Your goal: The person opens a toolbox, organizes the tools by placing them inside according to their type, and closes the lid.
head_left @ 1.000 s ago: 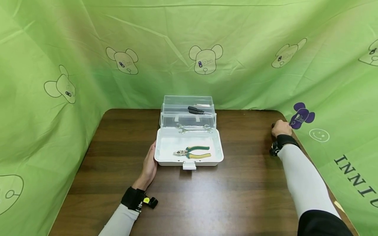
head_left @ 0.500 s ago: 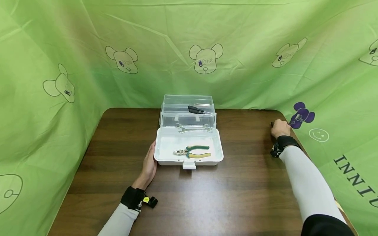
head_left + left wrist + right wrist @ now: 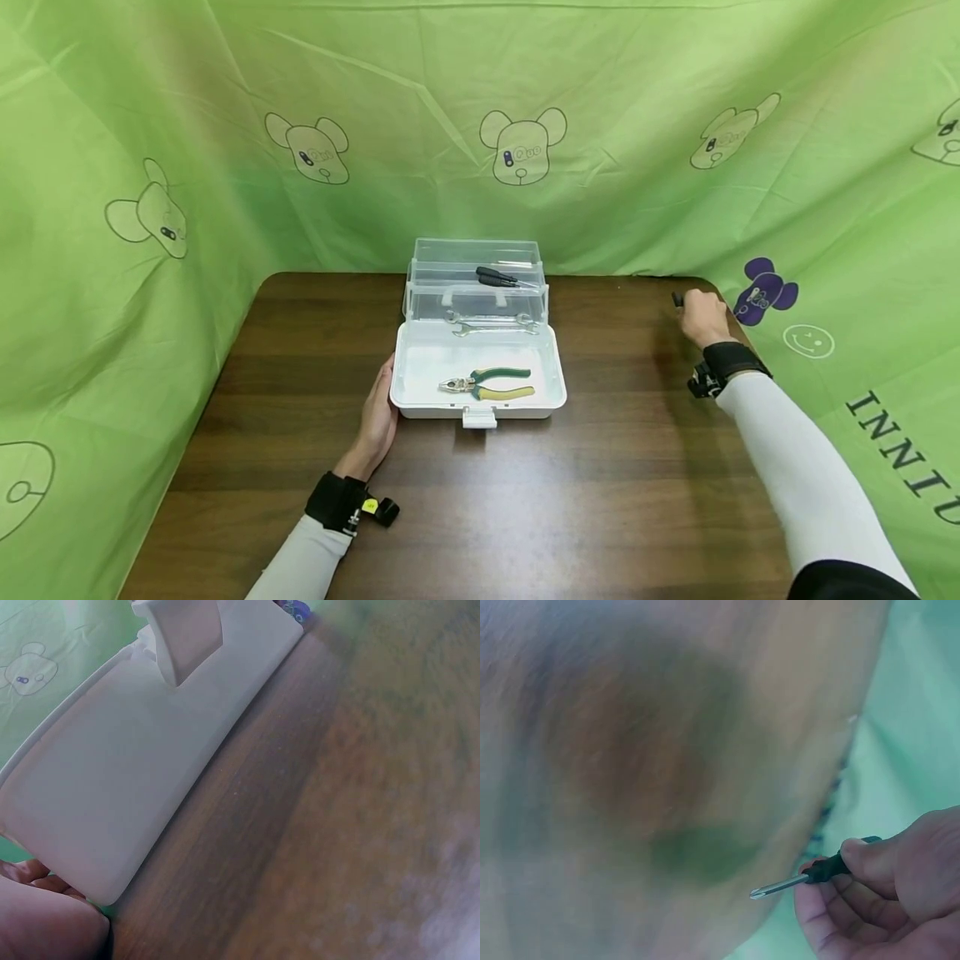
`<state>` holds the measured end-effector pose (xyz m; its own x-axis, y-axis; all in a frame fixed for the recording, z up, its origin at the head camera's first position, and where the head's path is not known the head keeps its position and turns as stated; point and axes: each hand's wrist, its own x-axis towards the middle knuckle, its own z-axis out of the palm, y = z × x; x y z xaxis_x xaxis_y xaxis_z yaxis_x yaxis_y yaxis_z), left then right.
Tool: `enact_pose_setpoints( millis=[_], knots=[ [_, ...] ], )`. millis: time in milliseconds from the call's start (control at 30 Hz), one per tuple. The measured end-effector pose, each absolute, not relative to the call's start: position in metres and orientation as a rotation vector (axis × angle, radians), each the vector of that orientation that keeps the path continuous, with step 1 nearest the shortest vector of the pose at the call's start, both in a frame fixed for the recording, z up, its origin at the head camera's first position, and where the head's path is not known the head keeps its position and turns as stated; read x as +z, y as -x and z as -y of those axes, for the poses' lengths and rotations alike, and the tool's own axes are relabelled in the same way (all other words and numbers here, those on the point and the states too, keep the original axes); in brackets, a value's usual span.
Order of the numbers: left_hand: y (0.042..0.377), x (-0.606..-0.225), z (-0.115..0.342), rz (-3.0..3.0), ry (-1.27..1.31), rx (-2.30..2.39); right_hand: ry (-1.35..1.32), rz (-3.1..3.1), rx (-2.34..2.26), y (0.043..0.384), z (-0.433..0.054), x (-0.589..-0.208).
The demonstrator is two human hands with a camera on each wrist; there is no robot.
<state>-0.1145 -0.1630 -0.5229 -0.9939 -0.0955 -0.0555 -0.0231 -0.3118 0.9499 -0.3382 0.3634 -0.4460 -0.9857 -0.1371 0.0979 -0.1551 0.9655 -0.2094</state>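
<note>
My right hand (image 3: pixel 705 318) pinches a small Phillips screwdriver (image 3: pixel 817 871) over the table's far right corner. Thumb and curled fingers hold its black handle, and the metal tip points away from the palm in the right wrist view. At the middle of the table stands an open white toolbox (image 3: pixel 420 400). Against its left side lies my left hand (image 3: pixel 377 425), fingers extended along the wall; the left wrist view shows that hand at the box's lower corner. Inside the box are pliers (image 3: pixel 486 385) with one green and one yellow handle.
Two wrenches (image 3: pixel 495 330) lie at the back of the box. Black-handled screwdrivers (image 3: pixel 497 277) sit in its clear upper trays (image 3: pixel 427 275). A white latch (image 3: pixel 479 417) juts from the front. Green cloth (image 3: pixel 600 225) surrounds the brown table (image 3: pixel 600 467).
My right hand has lifted a little and shifted up and left in the head view, with the black handle end now showing beyond it. The left hand stays on the box.
</note>
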Motion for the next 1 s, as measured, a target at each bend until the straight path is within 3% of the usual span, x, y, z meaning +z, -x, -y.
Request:
enact_pose_setpoints(
  millis=[1000],
  knots=[
    [0.113, -0.520, 0.163, 1.828, -0.148, -2.506, -0.692, 2.779, 0.427, 0.304, -0.231, -0.341]
  ],
)
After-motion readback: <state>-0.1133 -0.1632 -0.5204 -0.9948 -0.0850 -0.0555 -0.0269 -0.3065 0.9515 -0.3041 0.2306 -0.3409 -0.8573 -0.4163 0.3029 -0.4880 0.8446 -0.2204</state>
